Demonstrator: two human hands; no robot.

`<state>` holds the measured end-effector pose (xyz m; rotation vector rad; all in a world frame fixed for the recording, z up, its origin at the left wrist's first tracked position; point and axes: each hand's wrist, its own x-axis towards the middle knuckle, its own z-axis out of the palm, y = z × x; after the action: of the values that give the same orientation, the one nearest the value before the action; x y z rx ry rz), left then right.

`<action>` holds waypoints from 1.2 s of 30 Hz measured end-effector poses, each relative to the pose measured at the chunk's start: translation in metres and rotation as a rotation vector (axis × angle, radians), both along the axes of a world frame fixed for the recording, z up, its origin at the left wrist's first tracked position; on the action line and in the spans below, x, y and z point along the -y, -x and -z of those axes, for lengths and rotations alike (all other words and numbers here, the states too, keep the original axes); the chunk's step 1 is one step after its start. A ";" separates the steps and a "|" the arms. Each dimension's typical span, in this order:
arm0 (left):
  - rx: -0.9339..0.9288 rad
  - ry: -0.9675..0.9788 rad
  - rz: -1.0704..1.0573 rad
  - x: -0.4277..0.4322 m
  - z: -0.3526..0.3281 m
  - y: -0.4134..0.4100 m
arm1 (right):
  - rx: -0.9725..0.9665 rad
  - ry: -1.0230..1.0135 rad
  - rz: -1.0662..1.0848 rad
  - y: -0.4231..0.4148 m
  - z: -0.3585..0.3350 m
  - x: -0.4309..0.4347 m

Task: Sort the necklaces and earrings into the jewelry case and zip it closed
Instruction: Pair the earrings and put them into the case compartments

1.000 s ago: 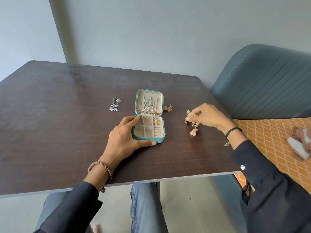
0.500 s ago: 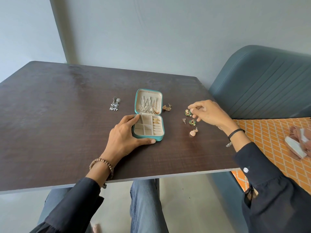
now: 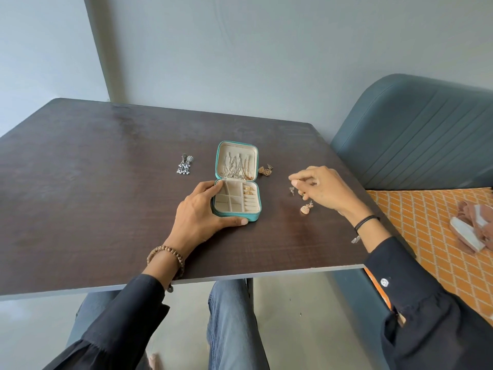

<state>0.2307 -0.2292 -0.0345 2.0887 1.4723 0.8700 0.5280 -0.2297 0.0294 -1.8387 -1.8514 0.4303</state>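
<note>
While the left hand (image 3: 202, 212) grips the jewelry case (image 3: 237, 218), fingers (image 3: 216, 185) curled over its left rim and thumb laid along the near wall, the right hand (image 3: 324, 190) has its fingers pinched narrow on a tiny gold piece (image 3: 301, 180), too small to say what it is tbh. Just near of that hand a small stud (image 3: 292, 190) and a rose-gold dome earring (image 3: 305, 208) lie on the worktop (image 3: 106, 196). The case sits mid-worktop, open, lid tipped back on the far side with necklaces (image 3: 237, 166) hanging in it and gold earrings (image 3: 248, 190) in the right-hand slots. A gold pair (image 3: 265, 170) lies just right of the lid, and a silver dangly pair (image 3: 185, 165) is off to the left.
</note>
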 end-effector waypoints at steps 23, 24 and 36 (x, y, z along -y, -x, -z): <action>-0.004 -0.021 -0.001 0.002 0.001 0.001 | -0.023 -0.267 -0.193 0.084 0.024 0.016; -0.005 -0.021 -0.003 0.002 0.001 0.001 | 0.003 -0.274 -0.202 0.086 0.025 0.016; 0.002 -0.038 0.002 0.004 0.001 0.003 | 0.203 -0.490 -0.167 0.103 0.042 0.024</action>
<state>0.2274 -0.2334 -0.0351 2.1159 1.4637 0.9056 0.4245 -0.2534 -0.0123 -1.4426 -2.0275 -0.1566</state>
